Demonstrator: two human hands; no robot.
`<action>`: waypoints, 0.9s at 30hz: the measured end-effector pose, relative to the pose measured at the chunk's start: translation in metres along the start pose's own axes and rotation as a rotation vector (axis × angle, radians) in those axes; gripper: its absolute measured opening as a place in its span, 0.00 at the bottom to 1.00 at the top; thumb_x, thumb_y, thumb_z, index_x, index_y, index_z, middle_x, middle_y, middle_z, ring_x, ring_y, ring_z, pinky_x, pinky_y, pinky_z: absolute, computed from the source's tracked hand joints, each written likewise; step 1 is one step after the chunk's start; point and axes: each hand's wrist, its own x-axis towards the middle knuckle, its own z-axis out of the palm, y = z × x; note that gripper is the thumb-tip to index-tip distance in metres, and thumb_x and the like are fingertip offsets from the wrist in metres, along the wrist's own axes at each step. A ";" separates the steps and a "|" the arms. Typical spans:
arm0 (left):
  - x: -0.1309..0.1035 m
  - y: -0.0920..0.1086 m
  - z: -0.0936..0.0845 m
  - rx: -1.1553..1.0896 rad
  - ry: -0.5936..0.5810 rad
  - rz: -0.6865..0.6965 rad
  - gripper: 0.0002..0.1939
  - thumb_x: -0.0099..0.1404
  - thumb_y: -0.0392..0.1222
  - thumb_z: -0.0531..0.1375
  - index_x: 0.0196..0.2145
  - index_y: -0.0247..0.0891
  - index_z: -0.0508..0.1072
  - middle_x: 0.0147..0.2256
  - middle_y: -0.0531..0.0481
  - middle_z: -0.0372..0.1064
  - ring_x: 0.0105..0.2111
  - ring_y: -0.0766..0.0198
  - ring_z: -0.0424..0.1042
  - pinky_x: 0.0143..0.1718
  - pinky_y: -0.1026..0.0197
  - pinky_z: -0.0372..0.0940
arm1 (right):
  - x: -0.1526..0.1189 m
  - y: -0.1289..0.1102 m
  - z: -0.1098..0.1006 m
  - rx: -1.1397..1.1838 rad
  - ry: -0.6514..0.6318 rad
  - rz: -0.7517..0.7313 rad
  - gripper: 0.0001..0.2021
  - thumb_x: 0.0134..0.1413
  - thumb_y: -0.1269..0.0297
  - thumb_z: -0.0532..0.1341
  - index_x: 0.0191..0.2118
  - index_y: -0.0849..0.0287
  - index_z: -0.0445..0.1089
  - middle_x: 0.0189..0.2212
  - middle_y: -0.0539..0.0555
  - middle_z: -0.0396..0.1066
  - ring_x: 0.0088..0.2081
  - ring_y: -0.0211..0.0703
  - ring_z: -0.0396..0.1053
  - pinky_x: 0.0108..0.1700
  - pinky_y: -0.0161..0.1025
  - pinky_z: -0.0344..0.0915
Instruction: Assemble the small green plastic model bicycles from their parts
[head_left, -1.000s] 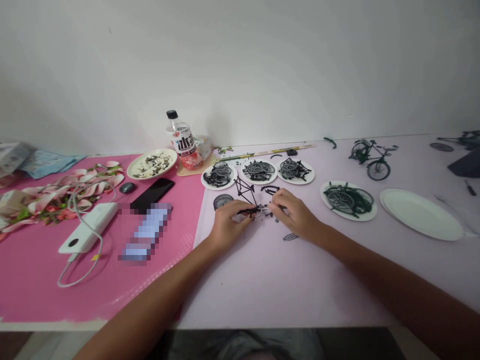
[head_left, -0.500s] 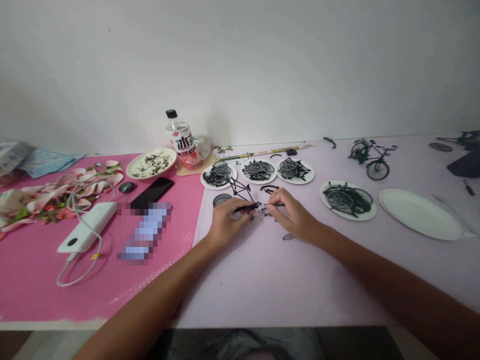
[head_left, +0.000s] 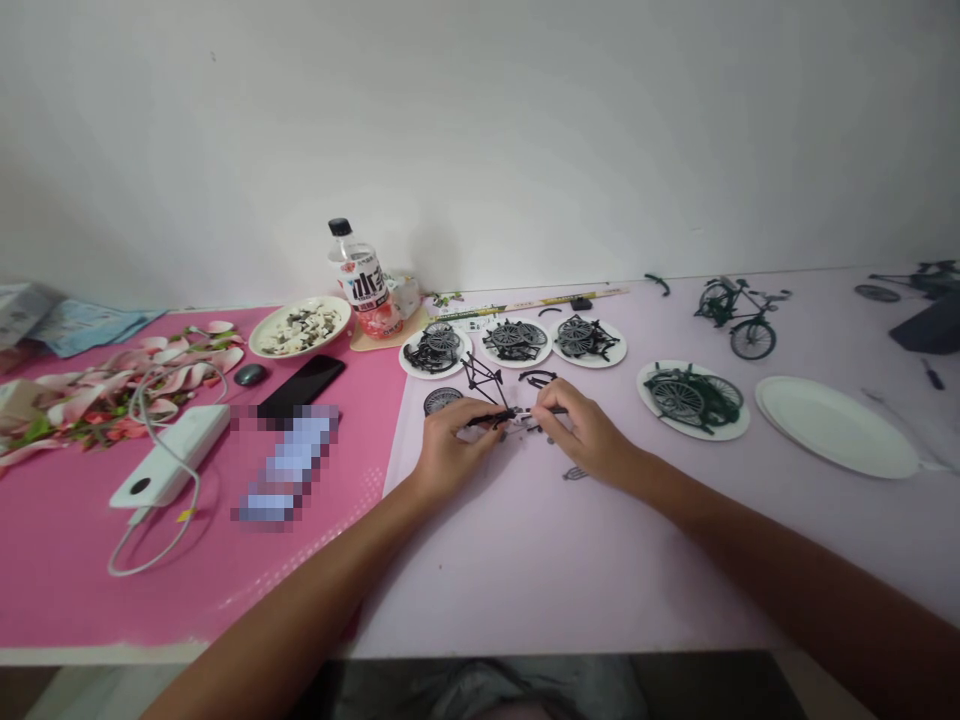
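My left hand is closed, its thumb and fingers pinching a small black model-bicycle part. A black miniature bicycle frame rises just behind those fingers; I cannot tell if it joins the held part. My right hand is closed on a slim, small screwdriver, dark-handled with a silvery shaft pointing left at the held part. The contact point is too small to make out. Near my hands lie a spoked wheel, a curved black fender piece and a small rack-like part.
White plates of black bicycle parts line the back. To the right are a plate of green parts, stacked plates and a model bicycle. A drink bottle, phone, power bank and petals occupy the left.
The view has shifted very slightly. Both hands keep almost the same position and grip, with the screwdriver still pointing at the part.
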 end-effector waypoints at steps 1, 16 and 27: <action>0.000 0.000 0.000 -0.002 -0.002 0.002 0.06 0.65 0.38 0.69 0.41 0.40 0.84 0.37 0.44 0.82 0.36 0.58 0.80 0.38 0.58 0.76 | 0.000 0.000 0.000 0.004 -0.003 0.007 0.13 0.74 0.59 0.54 0.34 0.53 0.58 0.32 0.51 0.64 0.33 0.44 0.63 0.37 0.43 0.62; 0.001 0.000 0.001 0.026 0.030 0.045 0.07 0.64 0.34 0.69 0.41 0.38 0.83 0.37 0.45 0.82 0.36 0.60 0.80 0.39 0.61 0.74 | -0.001 -0.003 -0.005 -0.015 -0.013 0.027 0.07 0.73 0.60 0.54 0.40 0.54 0.63 0.36 0.54 0.66 0.38 0.46 0.67 0.42 0.44 0.65; 0.002 -0.001 0.001 0.001 0.038 0.001 0.06 0.64 0.35 0.69 0.41 0.38 0.84 0.36 0.45 0.82 0.35 0.60 0.80 0.38 0.61 0.75 | 0.000 0.002 0.000 -0.018 -0.016 -0.017 0.05 0.72 0.62 0.56 0.40 0.53 0.62 0.36 0.53 0.66 0.38 0.46 0.68 0.41 0.44 0.67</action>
